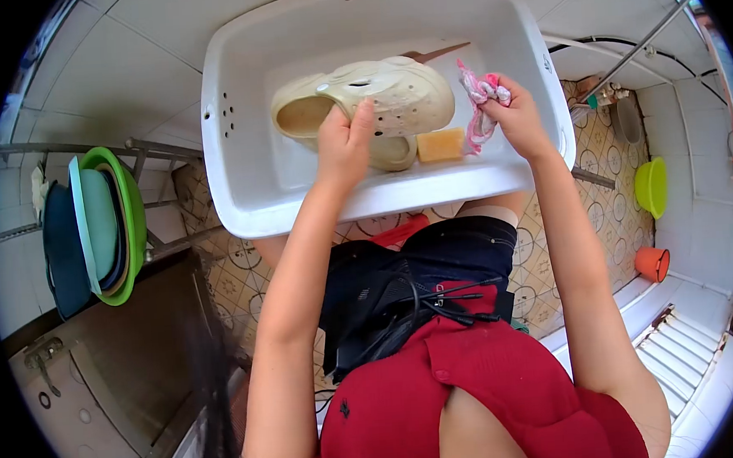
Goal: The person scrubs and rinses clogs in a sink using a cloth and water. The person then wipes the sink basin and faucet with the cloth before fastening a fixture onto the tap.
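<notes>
Plainly, the left hand (345, 146) grips a cream clog (400, 97) by the edge of its foot opening, thumb laid along the perforated upper; the clog is over the middle of the white sink (250, 177), its toe toward the right edge; beneath it shows part of a second pale clog (394, 155), closer to the sink's near edge; the right hand (514, 119) clasps a crumpled pink-and-white cloth (477, 109) just inside the right edge, apart from the held clog; a yellowish block (440, 145) sits by the near edge, just beside the lower clog.
</notes>
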`<state>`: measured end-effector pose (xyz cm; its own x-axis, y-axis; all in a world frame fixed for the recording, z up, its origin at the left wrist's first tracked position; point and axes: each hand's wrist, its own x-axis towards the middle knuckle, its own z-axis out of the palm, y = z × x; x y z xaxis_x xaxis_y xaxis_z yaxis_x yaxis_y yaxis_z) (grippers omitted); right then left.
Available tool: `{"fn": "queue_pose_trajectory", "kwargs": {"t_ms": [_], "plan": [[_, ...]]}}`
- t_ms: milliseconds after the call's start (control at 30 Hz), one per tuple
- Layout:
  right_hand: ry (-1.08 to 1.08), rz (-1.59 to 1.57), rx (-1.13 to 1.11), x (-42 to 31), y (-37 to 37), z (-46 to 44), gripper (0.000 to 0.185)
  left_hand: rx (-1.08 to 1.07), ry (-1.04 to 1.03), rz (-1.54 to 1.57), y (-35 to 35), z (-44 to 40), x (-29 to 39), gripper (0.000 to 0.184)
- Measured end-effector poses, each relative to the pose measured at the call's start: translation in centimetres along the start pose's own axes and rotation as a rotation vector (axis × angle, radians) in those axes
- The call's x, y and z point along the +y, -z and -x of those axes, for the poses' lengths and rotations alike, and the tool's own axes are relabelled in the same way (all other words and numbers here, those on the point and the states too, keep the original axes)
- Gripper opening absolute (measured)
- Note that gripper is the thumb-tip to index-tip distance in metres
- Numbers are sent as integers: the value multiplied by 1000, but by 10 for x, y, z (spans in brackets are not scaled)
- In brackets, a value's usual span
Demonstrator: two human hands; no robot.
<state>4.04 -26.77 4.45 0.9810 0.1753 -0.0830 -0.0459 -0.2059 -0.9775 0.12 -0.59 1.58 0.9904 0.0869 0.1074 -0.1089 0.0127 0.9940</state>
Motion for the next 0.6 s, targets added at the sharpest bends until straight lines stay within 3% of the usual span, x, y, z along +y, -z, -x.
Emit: {"fn": "queue_pose_trajectory", "kwargs": {"t_ms": [100,167,267,367,500,600], "plan": [[-16,-185,-58,-8,-9,5,21,-13,31,21,1,-3,13,35],[8,-79,-38,-8,-20,6,20,0,67,-63,-1,-5,29,36],[39,35,-70,-8,-36,5,19,-54,83,-551,10,-9,49,34],[73,37,-50,-5,-40,1,16,-156,-44,-1232,13,-11,73,36],[107,-45,16,-19,-28,-8,17,-103,-511,-1179,33,-26,78,30],[226,14,72,-37,-20,-20,21,-312,-542,-1149,43,-35,92,24]]}}
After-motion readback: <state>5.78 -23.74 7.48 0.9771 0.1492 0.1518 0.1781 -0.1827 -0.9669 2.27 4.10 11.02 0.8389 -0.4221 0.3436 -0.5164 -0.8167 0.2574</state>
